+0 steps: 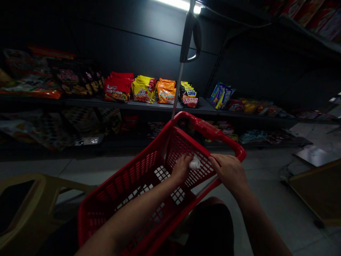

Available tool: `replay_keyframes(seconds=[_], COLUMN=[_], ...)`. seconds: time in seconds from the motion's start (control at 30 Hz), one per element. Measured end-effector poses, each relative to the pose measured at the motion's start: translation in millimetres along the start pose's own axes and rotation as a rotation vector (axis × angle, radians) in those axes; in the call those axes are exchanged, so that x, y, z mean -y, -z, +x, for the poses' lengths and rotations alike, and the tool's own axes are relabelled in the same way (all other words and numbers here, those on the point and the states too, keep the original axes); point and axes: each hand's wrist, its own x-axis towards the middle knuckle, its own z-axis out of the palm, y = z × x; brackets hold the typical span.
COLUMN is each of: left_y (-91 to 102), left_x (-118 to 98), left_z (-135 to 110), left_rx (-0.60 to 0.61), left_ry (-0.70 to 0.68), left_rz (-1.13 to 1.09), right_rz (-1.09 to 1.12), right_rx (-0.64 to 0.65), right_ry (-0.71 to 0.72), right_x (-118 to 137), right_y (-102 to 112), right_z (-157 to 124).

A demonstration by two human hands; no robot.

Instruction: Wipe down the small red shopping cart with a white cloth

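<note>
My left hand (181,169) reaches inside a red plastic mesh basket (210,129), its fingers against a crumpled white tissue (195,163) at the far wall. My right hand (229,173) grips the basket's right rim. A metal pole with a dark handle (189,39) rises from the basket's far end. The basket's contents show only as white floor tiles through the mesh. My forearms hide much of its near half.
Dark store shelves (138,106) hold rows of red, yellow and orange noodle packets (144,90) and other snack bags ahead. A beige plastic chair (34,188) stands at lower left, and a tan board (317,188) at right. The tiled floor (269,209) spreads between them.
</note>
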Motion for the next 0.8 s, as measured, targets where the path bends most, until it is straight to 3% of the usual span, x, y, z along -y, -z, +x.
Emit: replay_keyframes(seconds=[0.1, 0.2, 0.27, 0.33, 0.4, 0.5, 0.57, 0.63, 0.7, 0.73, 0.8], left_y=[9.0, 31.1, 35.2, 26.6, 12.2, 4.1, 15.9, 36.8, 55.3, 59.8, 55.1], left_x=[8, 17, 17, 11, 2, -6, -4, 1, 7, 8, 4], left_z=[5, 39, 55, 53, 34, 4, 1, 16, 38, 47, 54], left_rx=[-0.052, -0.325, -0.425, -0.428, -0.354, -0.107, 0.005, -0.050, -0.233, -0.324, -0.372], left_ry=[0.048, 0.180, 0.215, 0.193, 0.139, -0.022, -0.117, -0.110, -0.001, 0.081, 0.186], left_rz=[-0.031, -0.028, -0.030, -0.020, 0.003, 0.005, -0.027, -0.054, -0.058, -0.056, -0.043], right_rz=[-0.046, -0.027, -0.014, -0.006, -0.002, -0.016, -0.021, -0.009, 0.004, 0.007, 0.011], right_rx=[-0.029, -0.086, -0.116, -0.134, -0.141, -0.134, -0.132, -0.138, -0.144, -0.145, -0.143], right_ry=[-0.065, -0.041, -0.030, -0.022, -0.012, -0.003, -0.001, 0.009, 0.016, 0.016, 0.010], right_x=[5, 10, 14, 18, 20, 19, 17, 16, 17, 18, 19], right_y=[-1, -1, -2, -2, -3, -3, -3, -2, 0, 0, 1], right_z=[2, 0, 0, 1, 1, -1, -5, -8, -10, -10, -10])
